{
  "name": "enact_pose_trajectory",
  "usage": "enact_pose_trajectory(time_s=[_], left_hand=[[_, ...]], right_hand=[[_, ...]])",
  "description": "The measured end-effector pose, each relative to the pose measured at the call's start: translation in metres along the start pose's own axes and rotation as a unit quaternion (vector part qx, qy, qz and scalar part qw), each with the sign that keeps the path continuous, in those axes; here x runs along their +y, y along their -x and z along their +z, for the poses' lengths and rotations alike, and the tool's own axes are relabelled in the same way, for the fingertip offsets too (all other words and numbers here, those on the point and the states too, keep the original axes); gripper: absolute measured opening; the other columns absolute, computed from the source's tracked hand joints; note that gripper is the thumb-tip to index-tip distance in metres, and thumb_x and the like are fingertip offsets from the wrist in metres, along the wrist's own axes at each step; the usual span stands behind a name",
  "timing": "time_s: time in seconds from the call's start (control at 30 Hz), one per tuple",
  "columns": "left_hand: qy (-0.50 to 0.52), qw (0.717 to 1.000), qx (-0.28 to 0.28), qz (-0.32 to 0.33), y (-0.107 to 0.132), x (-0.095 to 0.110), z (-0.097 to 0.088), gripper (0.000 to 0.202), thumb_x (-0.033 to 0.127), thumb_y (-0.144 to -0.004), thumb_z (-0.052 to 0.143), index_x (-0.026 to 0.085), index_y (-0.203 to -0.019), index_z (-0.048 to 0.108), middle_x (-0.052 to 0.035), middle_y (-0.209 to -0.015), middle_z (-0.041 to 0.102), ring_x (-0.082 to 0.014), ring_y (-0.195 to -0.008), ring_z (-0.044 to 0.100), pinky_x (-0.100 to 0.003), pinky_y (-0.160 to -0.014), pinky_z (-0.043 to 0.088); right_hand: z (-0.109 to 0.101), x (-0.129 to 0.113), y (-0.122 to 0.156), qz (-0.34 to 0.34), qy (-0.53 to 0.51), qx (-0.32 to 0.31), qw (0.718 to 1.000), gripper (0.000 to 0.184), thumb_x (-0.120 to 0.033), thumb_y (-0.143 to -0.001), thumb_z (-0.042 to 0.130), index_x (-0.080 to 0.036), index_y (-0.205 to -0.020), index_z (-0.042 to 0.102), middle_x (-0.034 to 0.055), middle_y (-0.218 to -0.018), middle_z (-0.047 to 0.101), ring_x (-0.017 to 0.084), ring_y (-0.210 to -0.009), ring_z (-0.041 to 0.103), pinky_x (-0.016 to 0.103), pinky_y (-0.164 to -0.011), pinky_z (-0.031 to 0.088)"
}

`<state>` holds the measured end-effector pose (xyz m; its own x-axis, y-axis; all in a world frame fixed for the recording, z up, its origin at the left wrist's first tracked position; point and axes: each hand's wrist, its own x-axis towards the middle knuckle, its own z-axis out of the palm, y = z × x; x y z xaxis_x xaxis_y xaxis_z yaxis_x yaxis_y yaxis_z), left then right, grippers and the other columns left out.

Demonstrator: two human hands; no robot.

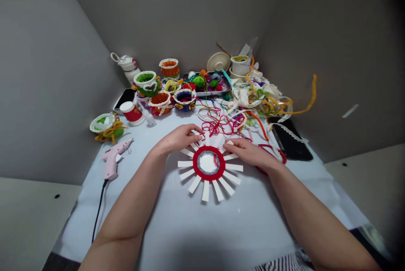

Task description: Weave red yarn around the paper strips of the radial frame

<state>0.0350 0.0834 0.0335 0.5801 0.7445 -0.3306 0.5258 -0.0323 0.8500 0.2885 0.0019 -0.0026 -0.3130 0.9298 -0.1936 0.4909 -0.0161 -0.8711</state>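
A paper cup cut into flat white strips (205, 191) is fanned out like a sun in front of me, with a ring of red yarn (197, 169) woven round its middle. My left hand (186, 136) is closed at the upper left, thumb and fingers pinching a strip there. At the upper right, my right hand (242, 150) pinches another strip between thumb and finger. Loose red yarn (215, 125) lies tangled just beyond the cup. Partly behind my right forearm are red-handled scissors (281, 156).
A pink glue gun (112, 157) with a black cord lies left. Several yarn-woven cups (160, 100), a red-and-white cup (132, 112) and a bottle (129, 68) stand behind it. Farther back sits a tray of yarn balls (207, 92). Lace and yarn (256, 93) heap up right, near a black phone (292, 142).
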Motion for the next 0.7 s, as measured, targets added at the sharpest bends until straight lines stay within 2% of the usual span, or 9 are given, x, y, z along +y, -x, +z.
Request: enact_pose_trajectory(time_s=[0.23,0.33,0.47,0.6,0.7], left_hand=[[-0.027,0.999,-0.011,0.018,0.002,0.0,-0.004,0.043,0.033,-0.085,0.07,0.015,-0.123,0.059,-0.0062,-0.092,0.075,-0.0204,-0.085,0.071,-0.03,-0.073,0.052],[-0.029,0.998,-0.043,0.04,0.005,0.003,-0.003,0.056,0.029,-0.078,0.075,0.016,-0.129,0.056,-0.0069,-0.1,0.075,-0.0211,-0.091,0.07,-0.031,-0.078,0.052],[-0.044,0.992,-0.105,0.057,0.007,0.006,0.003,0.069,0.029,-0.073,0.078,0.016,-0.137,0.054,-0.0051,-0.096,0.075,-0.0198,-0.085,0.07,-0.03,-0.076,0.052],[-0.049,0.983,-0.173,0.045,0.006,0.009,0.013,0.075,0.024,-0.072,0.078,0.016,-0.141,0.052,-0.0054,-0.098,0.077,-0.0191,-0.082,0.07,-0.029,-0.072,0.051],[-0.062,0.977,-0.197,0.044,0.004,0.01,0.022,0.075,0.021,-0.072,0.077,0.016,-0.142,0.052,-0.0024,-0.088,0.076,-0.0178,-0.077,0.068,-0.027,-0.07,0.05]], right_hand=[[0.0,0.001,0.002,-0.012,0.003,-0.036,0.999,0.044,-0.058,-0.095,0.05,-0.021,-0.071,0.051,-0.0003,-0.074,0.056,0.017,-0.073,0.052,0.03,-0.071,0.041],[0.0,-0.002,0.003,-0.015,0.006,-0.061,0.998,0.043,-0.057,-0.094,0.05,-0.021,-0.071,0.051,-0.001,-0.071,0.052,0.016,-0.07,0.048,0.029,-0.067,0.039],[0.001,-0.006,0.006,-0.011,0.02,-0.095,0.995,0.041,-0.057,-0.092,0.051,-0.021,-0.071,0.052,-0.0022,-0.068,0.047,0.015,-0.066,0.042,0.028,-0.063,0.035],[0.004,-0.01,0.009,-0.015,0.016,-0.122,0.992,0.04,-0.055,-0.09,0.052,-0.021,-0.069,0.048,-0.0039,-0.066,0.042,0.013,-0.064,0.038,0.028,-0.062,0.033],[0.008,-0.012,0.009,-0.022,0.006,-0.141,0.99,0.04,-0.053,-0.091,0.052,-0.021,-0.067,0.044,-0.0053,-0.064,0.037,0.012,-0.061,0.034,0.027,-0.061,0.032]])
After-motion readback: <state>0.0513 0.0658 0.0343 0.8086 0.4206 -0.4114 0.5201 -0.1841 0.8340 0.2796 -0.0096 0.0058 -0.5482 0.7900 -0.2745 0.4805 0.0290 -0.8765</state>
